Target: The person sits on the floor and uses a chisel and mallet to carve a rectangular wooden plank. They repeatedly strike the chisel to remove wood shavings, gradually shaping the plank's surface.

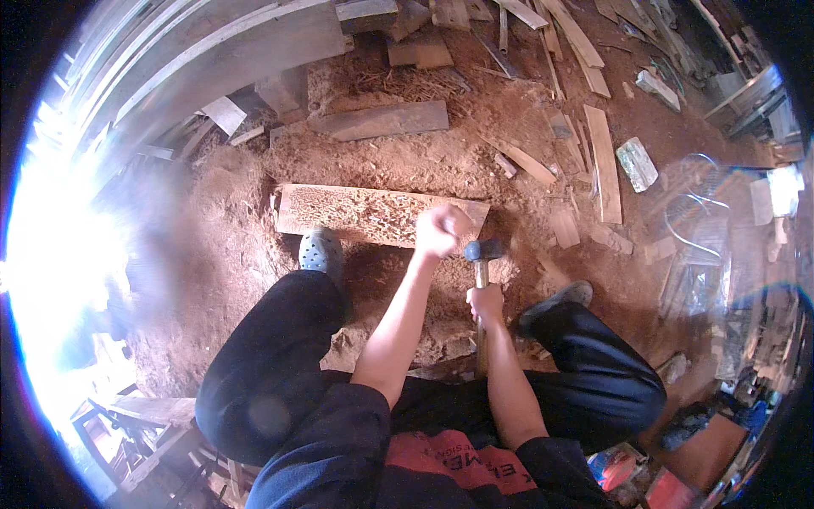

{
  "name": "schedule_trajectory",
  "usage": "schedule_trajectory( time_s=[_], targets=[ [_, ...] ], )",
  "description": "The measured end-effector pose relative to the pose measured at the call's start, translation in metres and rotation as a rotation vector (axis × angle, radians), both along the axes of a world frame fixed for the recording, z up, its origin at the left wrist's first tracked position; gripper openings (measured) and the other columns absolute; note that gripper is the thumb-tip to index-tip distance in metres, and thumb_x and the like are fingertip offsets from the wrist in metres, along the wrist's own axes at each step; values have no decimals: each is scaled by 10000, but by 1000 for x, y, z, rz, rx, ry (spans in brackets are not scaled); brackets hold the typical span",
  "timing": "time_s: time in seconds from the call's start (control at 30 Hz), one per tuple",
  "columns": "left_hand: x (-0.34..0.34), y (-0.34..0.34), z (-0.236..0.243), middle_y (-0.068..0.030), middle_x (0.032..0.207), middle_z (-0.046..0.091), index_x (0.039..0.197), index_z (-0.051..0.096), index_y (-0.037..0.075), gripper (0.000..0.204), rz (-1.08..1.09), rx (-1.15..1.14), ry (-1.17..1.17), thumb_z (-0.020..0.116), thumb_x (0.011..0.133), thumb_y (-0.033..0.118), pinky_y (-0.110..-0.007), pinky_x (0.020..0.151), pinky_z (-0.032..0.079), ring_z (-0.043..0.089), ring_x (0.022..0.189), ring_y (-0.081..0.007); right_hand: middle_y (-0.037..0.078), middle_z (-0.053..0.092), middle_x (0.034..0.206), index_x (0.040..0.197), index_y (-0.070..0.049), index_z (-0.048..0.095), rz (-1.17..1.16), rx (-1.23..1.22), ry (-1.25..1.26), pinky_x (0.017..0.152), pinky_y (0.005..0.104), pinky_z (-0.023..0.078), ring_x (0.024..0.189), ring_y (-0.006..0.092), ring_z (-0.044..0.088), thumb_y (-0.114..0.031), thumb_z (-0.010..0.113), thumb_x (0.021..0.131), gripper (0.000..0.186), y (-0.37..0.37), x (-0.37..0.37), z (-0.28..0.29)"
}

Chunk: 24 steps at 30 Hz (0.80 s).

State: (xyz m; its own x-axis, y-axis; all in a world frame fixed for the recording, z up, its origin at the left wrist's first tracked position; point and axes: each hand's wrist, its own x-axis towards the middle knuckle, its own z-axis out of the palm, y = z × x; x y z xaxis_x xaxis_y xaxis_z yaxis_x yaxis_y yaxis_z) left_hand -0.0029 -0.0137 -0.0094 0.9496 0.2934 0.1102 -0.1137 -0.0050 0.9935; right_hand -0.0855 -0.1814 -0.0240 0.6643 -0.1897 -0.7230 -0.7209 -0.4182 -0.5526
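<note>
A pale wooden board (339, 212) lies crosswise on the dirt ground, its top covered with small chips or rough cuts; which of these I cannot tell. Over the board's right part is my left hand (441, 231), closed like a fist and a little blurred. Whatever it grips is hidden from view. My right hand (485, 304) is wrapped round the wooden handle of a mallet (483, 250). The mallet's dark head points away from me, just beyond the board's near right corner and close to my left hand.
My left shoe (320, 251) touches or nearly touches the board's near edge; my right shoe (566, 299) rests farther right. Beyond the board lies a loose plank (381, 121). Scrap strips (603, 165) and a pale block (637, 165) lie at right. Stacked timber (229, 55) fills the far left.
</note>
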Motion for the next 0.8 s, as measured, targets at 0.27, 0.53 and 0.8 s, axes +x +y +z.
schedule_trajectory(
  time_s=[0.27,0.53,0.8],
  targets=[
    [2,132,26,-16,714,520,755,508,102,387,607,-891,-277,589,490,-166,-279,597,455,509,648,-167,151,559,513,691,71,568,63,-156,-63,355,383,442,386,268,562,-74,539,658,151,7,-3,-8],
    [6,82,36,-7,718,617,784,641,53,339,133,-94,113,743,471,-31,-279,659,479,572,684,-131,180,593,581,733,72,583,143,-328,-131,468,412,480,507,309,609,-152,615,675,233,10,-9,-30],
    [-11,-4,32,-106,747,655,785,652,64,251,-319,253,65,643,540,115,-330,655,505,649,704,-252,128,552,498,677,66,553,110,-285,-97,345,362,429,384,231,554,-218,740,681,340,17,-7,-27]
  ],
)
